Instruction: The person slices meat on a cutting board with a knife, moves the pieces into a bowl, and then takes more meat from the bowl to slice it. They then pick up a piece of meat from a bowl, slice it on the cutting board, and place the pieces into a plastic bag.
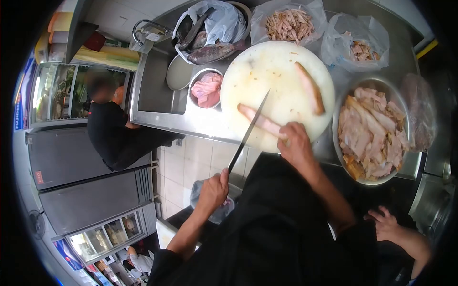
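My left hand [214, 192] is closed round the handle of a long knife [247, 136]. Its blade reaches up over the round white cutting board [238, 71] and crosses a strip of pork [261, 120] lying near the board's front edge. My right hand [296, 145] grips the right end of that strip, fingers bent over it. Farther right on the board lies a second strip of meat [310, 89] with a browned edge.
An oval steel bowl of meat slabs [341, 157] stands at right. Behind the board are bags of cut strips [288, 26] and pieces [365, 51]. Left are a bowl of raw meat [207, 90], bagged fish [214, 51] and a sink [160, 90]. A person [112, 124] crouches left; another person's hand [384, 224] shows right.
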Action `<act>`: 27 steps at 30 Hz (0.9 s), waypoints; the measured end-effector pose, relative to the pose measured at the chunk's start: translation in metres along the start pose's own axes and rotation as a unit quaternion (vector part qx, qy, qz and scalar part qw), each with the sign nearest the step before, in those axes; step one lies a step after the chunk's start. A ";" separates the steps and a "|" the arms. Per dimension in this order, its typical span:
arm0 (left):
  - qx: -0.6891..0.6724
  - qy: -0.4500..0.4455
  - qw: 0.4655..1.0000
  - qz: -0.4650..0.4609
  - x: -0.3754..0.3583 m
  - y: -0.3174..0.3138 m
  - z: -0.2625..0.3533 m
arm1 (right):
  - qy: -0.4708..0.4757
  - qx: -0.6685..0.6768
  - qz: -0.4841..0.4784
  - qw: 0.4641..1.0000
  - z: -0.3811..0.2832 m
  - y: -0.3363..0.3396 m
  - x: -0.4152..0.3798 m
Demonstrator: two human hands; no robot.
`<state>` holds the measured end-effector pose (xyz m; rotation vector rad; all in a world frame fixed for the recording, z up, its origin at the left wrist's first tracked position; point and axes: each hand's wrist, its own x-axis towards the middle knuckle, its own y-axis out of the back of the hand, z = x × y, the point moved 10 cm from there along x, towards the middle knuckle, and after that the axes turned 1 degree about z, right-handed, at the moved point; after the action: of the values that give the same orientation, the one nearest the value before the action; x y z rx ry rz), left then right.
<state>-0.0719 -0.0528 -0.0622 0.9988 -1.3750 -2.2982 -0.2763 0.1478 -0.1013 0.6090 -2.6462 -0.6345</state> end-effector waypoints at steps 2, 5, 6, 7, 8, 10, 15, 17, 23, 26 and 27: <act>-0.019 -0.001 1.000 0.011 0.001 -0.001 -0.007 | 0.004 -0.005 -0.005 1.000 -0.001 0.000 0.001; -0.011 -0.013 1.000 0.008 -0.003 -0.002 -0.014 | 0.018 -0.005 0.024 1.000 -0.002 0.004 -0.001; -0.008 -0.008 1.000 0.004 -0.005 0.002 -0.013 | 0.024 -0.005 0.041 0.999 -0.001 0.005 -0.001; -0.005 -0.001 1.000 0.000 -0.011 0.008 -0.010 | 0.022 -0.015 0.052 0.998 0.001 0.005 -0.002; -0.003 0.006 1.000 -0.004 -0.015 0.012 -0.011 | 0.022 -0.024 0.063 0.997 0.004 0.005 -0.001; 0.011 0.021 1.000 -0.009 -0.020 0.007 -0.027 | 0.024 -0.038 0.075 0.996 0.006 0.009 0.002; -0.051 0.044 0.997 -0.023 -0.024 0.017 -0.001 | 0.032 0.015 0.033 0.999 -0.002 0.004 -0.003; -0.115 0.051 0.992 -0.027 -0.027 0.017 0.017 | 0.035 0.015 0.035 0.999 -0.006 0.004 -0.006; -0.044 0.004 0.998 -0.035 -0.026 -0.012 0.006 | 0.047 0.020 0.048 0.998 -0.006 0.003 -0.013; -0.103 0.017 0.994 -0.024 -0.036 0.009 0.027 | 0.053 0.016 0.053 0.997 -0.007 0.004 -0.012; -0.117 0.006 0.993 -0.015 -0.039 0.010 0.029 | 0.057 0.015 0.054 0.997 -0.008 0.004 -0.011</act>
<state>-0.0647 -0.0173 -0.0286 0.9626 -1.0599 -2.4014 -0.2648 0.1540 -0.0954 0.4919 -2.5666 -0.5146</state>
